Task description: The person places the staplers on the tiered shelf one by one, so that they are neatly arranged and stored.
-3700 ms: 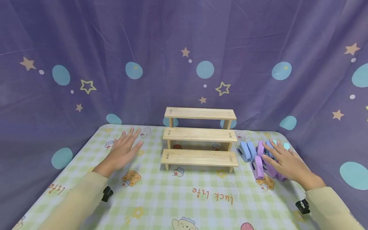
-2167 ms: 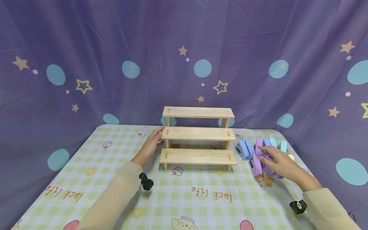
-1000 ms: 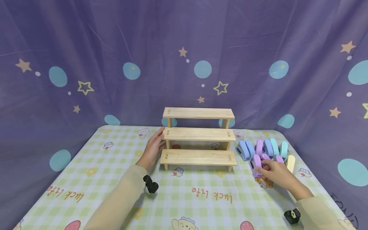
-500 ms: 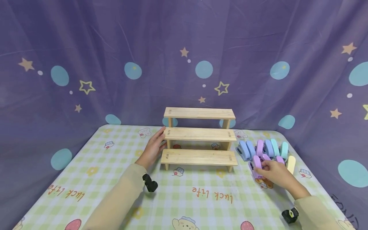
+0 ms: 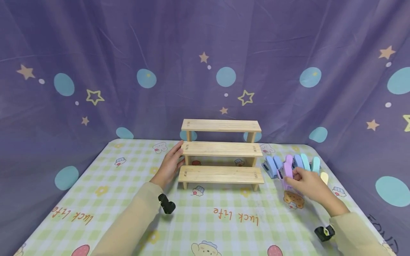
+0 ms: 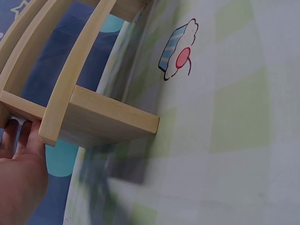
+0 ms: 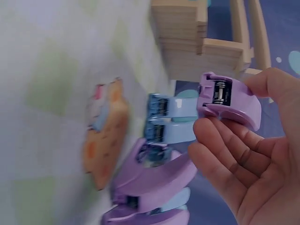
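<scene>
- R hand (image 5: 310, 185): nearly closed, thumb one side, fingertips the other, pinching 1 purple gadget (image 7: 241, 101); remaining fingers loosely bent.
- Purple gadget, qty 1: at R side of tbl, held up off the cloth by the look of it, near front of the cluster; dark slot w/ metal workings shows at one end (punch or small stapler, I can't tell which from here).
- L hand (image 5: 168, 165): relaxed, fingers mostly extended, touching L end of the stand at mid. tier; can't tell how firmly it presses.
- Wooden stand (image 5: 221, 175), qty 1: 3 tiers, pale wood, upright, toward back of tbl, approx. centre.
- Blue gadgets (image 5: 270, 167): 2 side by side nr R end of stand, 1 more (image 5: 298, 161) farther R.
- Other purple gadgets (image 7: 161, 187): several, grouped close together, partly hidden behind R hand.
- Teal gadgets (image 5: 305, 162): 2, back R of the cluster.
- Cream gadget (image 5: 324, 177): 1, outer R, partly behind R hand.
- Tblcloth (image 5: 179, 220): green/white check, cartoon prints, "Luck Life" lettering upside down.
- Curtain (image 5: 185, 35): purple, stars & blue-green spots, behind tbl and both sides.
- Sleeves (image 5: 128, 217): pale, both arms; black wrist unit (image 5: 167, 204) on each.
</scene>
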`<state>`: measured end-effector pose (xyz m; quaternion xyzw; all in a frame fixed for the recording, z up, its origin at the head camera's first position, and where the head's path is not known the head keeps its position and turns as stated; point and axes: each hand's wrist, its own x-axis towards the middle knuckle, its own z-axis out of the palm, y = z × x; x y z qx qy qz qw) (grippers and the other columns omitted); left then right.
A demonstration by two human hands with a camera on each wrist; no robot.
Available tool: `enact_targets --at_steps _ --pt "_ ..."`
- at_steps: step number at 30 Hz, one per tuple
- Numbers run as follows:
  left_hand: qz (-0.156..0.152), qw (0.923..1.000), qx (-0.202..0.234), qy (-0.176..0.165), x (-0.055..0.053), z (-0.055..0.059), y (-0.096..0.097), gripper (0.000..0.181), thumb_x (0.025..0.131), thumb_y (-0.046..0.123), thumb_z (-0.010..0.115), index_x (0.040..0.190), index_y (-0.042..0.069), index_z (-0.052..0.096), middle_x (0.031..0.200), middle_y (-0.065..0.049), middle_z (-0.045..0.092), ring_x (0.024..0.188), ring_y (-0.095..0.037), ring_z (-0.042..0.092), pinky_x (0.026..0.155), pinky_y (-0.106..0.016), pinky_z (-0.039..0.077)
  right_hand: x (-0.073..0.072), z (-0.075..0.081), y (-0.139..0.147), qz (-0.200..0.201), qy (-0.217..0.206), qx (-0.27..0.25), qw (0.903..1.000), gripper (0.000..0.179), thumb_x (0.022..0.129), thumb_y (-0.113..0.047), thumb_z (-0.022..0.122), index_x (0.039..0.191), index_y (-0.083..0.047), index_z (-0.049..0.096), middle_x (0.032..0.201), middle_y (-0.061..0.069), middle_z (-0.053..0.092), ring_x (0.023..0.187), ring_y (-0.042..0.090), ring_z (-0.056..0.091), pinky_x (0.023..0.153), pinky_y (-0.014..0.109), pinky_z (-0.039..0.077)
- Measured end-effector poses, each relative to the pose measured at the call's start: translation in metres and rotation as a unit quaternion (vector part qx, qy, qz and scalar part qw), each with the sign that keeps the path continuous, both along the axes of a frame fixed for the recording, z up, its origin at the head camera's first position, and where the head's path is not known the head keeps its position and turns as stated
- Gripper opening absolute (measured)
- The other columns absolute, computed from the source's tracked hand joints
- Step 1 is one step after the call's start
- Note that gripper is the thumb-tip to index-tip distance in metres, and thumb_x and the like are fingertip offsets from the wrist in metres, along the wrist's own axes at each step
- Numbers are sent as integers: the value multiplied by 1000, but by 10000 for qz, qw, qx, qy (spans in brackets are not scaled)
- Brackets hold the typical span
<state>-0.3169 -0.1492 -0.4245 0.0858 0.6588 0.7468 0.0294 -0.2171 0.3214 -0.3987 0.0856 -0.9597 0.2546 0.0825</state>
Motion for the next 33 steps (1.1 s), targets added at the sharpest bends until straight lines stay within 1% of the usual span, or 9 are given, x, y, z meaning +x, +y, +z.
enact_targets --at_steps 2,6,9,11,16,19,26,33 --pt "0 10000 18 25 0 0 0 54 110 27 42 161 18 27 160 -10 28 140 -28 33 118 -46 30 -1 5 -2 32 50 -24 10000 28 94 -34 69 90 -9 57 71 -3 57 60 13 48 52 26 40" --pt "4 10000 -6 60 0 -1 0 53 110 27 42 161 19 27 160 -10 29 140 -28 34 118 -46 30 -3 18 -9 113 224 -92 9996 28 95 -33 67 88 -11 53 69 -2 53 56 13 45 51 27 39" --pt "-15 10000 -57 56 1 0 0 53 110 28 42 160 22 28 160 -9 29 140 -27 34 118 -45 30 -5 29 -18 190 410 -126 9989 28 96 -34 67 87 -12 52 69 -2 53 58 14 46 52 27 39" --pt "-18 10000 -66 67 1 0 0 53 110 28 42 160 21 27 160 -8 29 140 -27 34 118 -45 30 -8 35 -25 248 485 -175 9984 27 96 -35 67 88 -13 53 71 -2 55 61 15 49 54 27 41" --pt "32 10000 18 81 1 0 0 53 110 27 41 161 19 27 161 -9 27 140 -28 34 118 -46 29 -19 50 -44 497 595 -300 9965 26 95 -36 69 92 -13 58 78 -1 61 68 17 56 60 31 47" --pt "44 10000 11 46 1 0 0 52 110 26 42 160 19 28 161 -8 28 140 -27 34 118 -46 29 -28 56 -55 663 665 -313 9951 25 95 -36 68 93 -13 58 81 -1 63 71 16 57 62 31 48" --pt "82 10000 -32 33 0 -1 1 52 110 27 42 160 19 28 161 -9 28 140 -28 34 118 -46 30 -45 68 -84 938 500 -657 9922 28 96 -40 67 95 -13 58 83 -1 64 70 18 57 62 34 48" --pt "44 9999 -88 72 0 0 1 53 111 28 40 161 20 27 161 -10 27 140 -29 33 118 -46 30 -61 78 -112 1123 481 -915 9883 27 95 -39 67 96 -13 60 85 0 67 74 18 61 64 34 50"
